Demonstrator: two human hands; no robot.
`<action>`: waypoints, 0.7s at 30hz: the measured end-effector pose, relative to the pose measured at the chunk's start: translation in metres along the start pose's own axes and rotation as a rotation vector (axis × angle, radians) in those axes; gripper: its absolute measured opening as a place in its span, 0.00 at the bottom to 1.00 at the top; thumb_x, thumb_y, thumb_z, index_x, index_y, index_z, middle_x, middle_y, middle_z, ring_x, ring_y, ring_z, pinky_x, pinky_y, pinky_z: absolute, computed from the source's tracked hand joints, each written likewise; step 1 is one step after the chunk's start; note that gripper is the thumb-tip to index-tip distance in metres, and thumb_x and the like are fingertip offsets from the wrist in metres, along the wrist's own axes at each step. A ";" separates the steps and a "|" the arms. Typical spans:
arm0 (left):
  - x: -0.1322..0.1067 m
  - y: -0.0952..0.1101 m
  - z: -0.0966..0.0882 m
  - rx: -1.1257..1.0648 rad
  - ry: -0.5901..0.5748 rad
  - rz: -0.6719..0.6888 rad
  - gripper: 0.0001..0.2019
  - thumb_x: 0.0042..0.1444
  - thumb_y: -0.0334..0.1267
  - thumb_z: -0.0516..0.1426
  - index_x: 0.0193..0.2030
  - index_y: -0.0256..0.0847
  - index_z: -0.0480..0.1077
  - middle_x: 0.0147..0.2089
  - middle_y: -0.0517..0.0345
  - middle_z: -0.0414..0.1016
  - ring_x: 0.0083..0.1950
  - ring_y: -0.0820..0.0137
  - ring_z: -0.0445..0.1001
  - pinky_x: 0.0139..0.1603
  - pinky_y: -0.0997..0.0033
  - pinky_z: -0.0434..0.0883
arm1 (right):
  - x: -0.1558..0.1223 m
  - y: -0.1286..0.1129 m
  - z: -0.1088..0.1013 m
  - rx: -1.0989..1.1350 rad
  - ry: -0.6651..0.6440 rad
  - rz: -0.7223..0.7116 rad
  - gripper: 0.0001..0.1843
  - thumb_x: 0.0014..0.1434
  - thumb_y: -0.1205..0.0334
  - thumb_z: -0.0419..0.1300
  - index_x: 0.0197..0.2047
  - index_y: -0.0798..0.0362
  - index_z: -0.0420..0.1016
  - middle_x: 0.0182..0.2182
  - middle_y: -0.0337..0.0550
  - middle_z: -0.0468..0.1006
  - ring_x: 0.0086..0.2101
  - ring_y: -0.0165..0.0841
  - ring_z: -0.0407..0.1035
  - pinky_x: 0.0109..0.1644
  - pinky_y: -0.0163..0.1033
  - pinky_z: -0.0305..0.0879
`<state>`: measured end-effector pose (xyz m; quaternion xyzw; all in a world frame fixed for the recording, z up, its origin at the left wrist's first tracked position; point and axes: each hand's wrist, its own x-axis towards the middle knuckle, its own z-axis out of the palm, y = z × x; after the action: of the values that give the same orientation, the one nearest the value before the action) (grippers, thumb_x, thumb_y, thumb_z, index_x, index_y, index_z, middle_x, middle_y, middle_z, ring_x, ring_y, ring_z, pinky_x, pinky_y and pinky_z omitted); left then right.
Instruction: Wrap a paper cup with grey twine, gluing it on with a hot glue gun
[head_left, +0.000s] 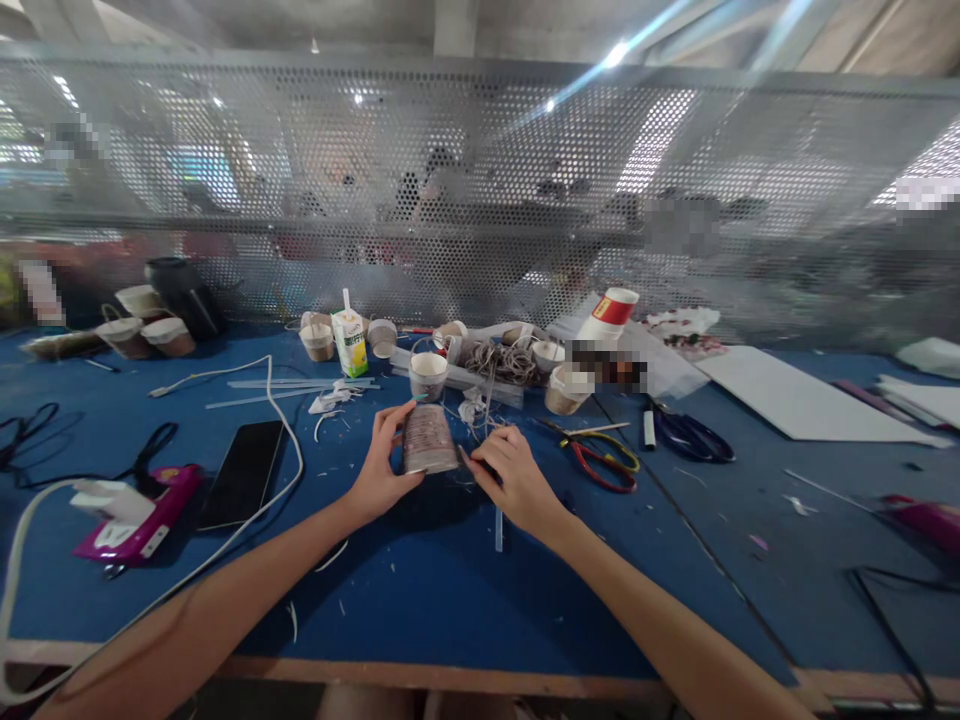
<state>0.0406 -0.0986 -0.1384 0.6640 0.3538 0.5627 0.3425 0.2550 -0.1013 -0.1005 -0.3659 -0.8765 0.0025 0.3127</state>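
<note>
My left hand [381, 462] grips a paper cup wound with brownish twine [428, 439], holding it by its left side just above the blue table [420, 590]. My right hand [511, 475] is at the cup's lower right edge, its fingers pinched on a small dark tool or strand that I cannot make out. A clear glue stick [498, 527] lies under the right wrist. Another upright paper cup [428, 374] stands just behind the held one.
Red-handled scissors [604, 462] and dark scissors [690, 436] lie to the right. A black phone [244, 472], white cable and magenta glue gun [135, 515] lie left. A juice carton [350, 342], several cups, a twine bundle [501, 362] and white sheets [802, 400] line the back, before a perforated metal screen.
</note>
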 end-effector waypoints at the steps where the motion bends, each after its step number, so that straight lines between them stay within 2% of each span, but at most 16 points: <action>1: 0.000 0.000 0.000 -0.020 -0.002 -0.011 0.35 0.45 0.32 0.60 0.62 0.49 0.56 0.56 0.52 0.53 0.59 0.59 0.60 0.58 0.55 0.67 | 0.000 0.001 0.001 -0.009 -0.011 0.016 0.08 0.64 0.63 0.52 0.34 0.51 0.70 0.30 0.47 0.74 0.39 0.42 0.63 0.47 0.50 0.62; 4: 0.002 0.000 -0.001 -0.032 -0.004 -0.055 0.35 0.44 0.32 0.60 0.61 0.50 0.56 0.56 0.53 0.53 0.57 0.60 0.62 0.58 0.54 0.67 | -0.001 0.005 0.003 -0.015 -0.014 0.104 0.07 0.62 0.64 0.51 0.41 0.51 0.70 0.38 0.51 0.74 0.43 0.45 0.63 0.49 0.53 0.62; 8: 0.004 0.001 0.000 0.044 0.048 -0.106 0.36 0.41 0.29 0.59 0.60 0.49 0.58 0.54 0.53 0.54 0.56 0.61 0.62 0.56 0.56 0.68 | -0.004 0.011 -0.002 0.080 0.078 0.249 0.19 0.54 0.71 0.49 0.50 0.54 0.66 0.45 0.53 0.73 0.48 0.46 0.61 0.52 0.55 0.60; 10: 0.005 0.001 0.000 0.090 0.085 -0.112 0.36 0.39 0.27 0.58 0.59 0.48 0.59 0.53 0.53 0.55 0.57 0.61 0.62 0.55 0.57 0.69 | -0.005 0.010 -0.007 0.184 0.146 0.277 0.23 0.47 0.74 0.49 0.46 0.51 0.68 0.44 0.50 0.75 0.47 0.45 0.61 0.53 0.54 0.59; 12: 0.006 0.002 0.001 0.113 0.112 -0.103 0.36 0.39 0.26 0.58 0.59 0.48 0.59 0.54 0.53 0.55 0.57 0.60 0.61 0.54 0.58 0.69 | -0.006 0.006 -0.013 0.334 0.178 0.262 0.20 0.41 0.76 0.48 0.36 0.49 0.68 0.40 0.45 0.77 0.45 0.43 0.61 0.52 0.52 0.59; 15: 0.005 0.001 0.001 0.110 0.118 -0.089 0.36 0.39 0.27 0.59 0.59 0.47 0.59 0.55 0.52 0.54 0.59 0.59 0.60 0.54 0.58 0.68 | -0.006 -0.005 -0.017 0.566 0.067 0.231 0.16 0.35 0.76 0.46 0.26 0.48 0.64 0.36 0.42 0.80 0.41 0.41 0.60 0.48 0.50 0.59; 18: 0.005 0.002 0.000 0.115 0.112 -0.087 0.36 0.39 0.28 0.60 0.59 0.47 0.59 0.56 0.51 0.55 0.61 0.57 0.58 0.55 0.56 0.67 | -0.006 -0.014 -0.014 0.697 -0.099 0.229 0.16 0.32 0.76 0.46 0.25 0.48 0.65 0.36 0.41 0.79 0.40 0.40 0.59 0.46 0.49 0.59; 21: 0.005 0.003 0.000 0.124 0.111 -0.081 0.37 0.39 0.31 0.63 0.59 0.47 0.59 0.56 0.51 0.55 0.61 0.56 0.57 0.56 0.54 0.66 | -0.006 -0.018 -0.010 0.741 -0.169 0.253 0.18 0.32 0.76 0.45 0.26 0.48 0.66 0.37 0.42 0.78 0.41 0.40 0.59 0.49 0.49 0.58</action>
<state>0.0416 -0.0961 -0.1331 0.6372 0.4328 0.5612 0.3029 0.2521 -0.1209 -0.0910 -0.3319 -0.7869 0.3870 0.3477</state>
